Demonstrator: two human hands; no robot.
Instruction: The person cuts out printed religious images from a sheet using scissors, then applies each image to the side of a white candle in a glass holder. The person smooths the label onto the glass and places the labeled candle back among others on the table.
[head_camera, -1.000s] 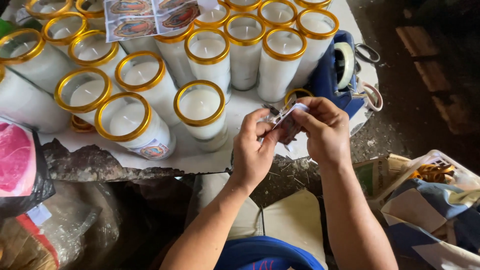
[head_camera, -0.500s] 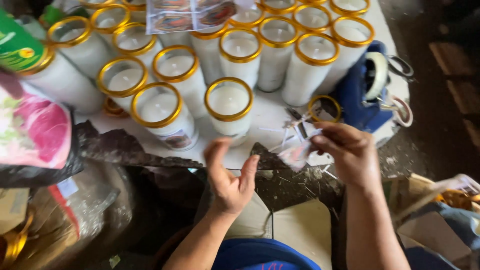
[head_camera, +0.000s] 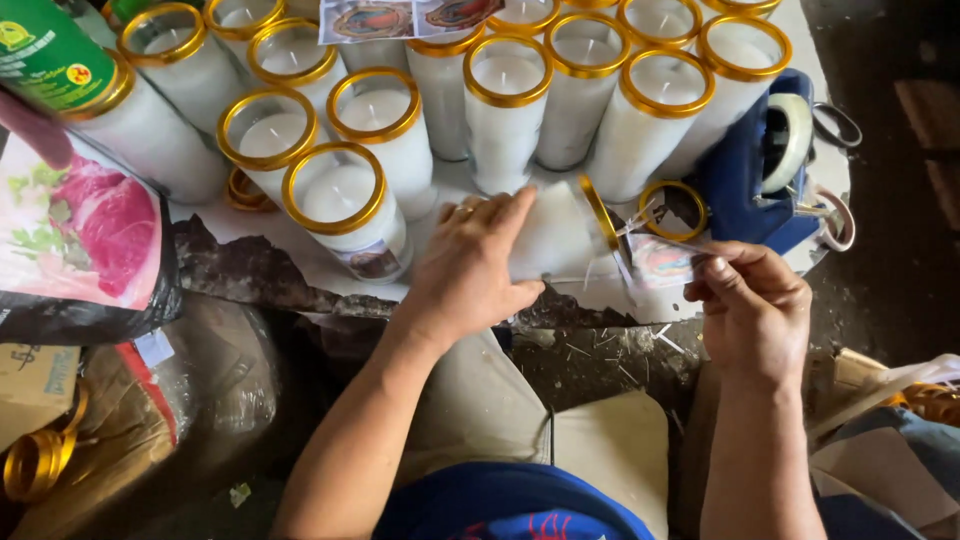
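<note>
1. The left hand (head_camera: 470, 265) lies palm down on a white candle jar (head_camera: 555, 235) that rests on its side on the white table (head_camera: 450, 190). The fingers (head_camera: 505, 215) are spread over the glass and hold it in place.
2. The gold rim of this lying jar points toward the right hand, away from the left wrist.
3. The right hand (head_camera: 755, 310) is closed in a pinch. Thumb and fingers hold a small sticker with a coloured picture (head_camera: 660, 262) by its edge.
4. The sticker is just beside the gold rim of the lying jar, between the two hands. I cannot tell if it touches the glass.
5. A loose gold ring (head_camera: 672, 208) lies on the table just beyond the sticker.
6. Past the left hand stand many upright white candle jars (head_camera: 505, 105) with gold rims, close together in rows.
7. Beyond the right hand there is a blue cloth (head_camera: 745, 190) with a roll of tape (head_camera: 790, 140) on it, and scissors (head_camera: 835, 125) lie next to it.
8. Far to the outer side of the left arm there is a dark bag with a pink picture (head_camera: 90, 250).
</note>
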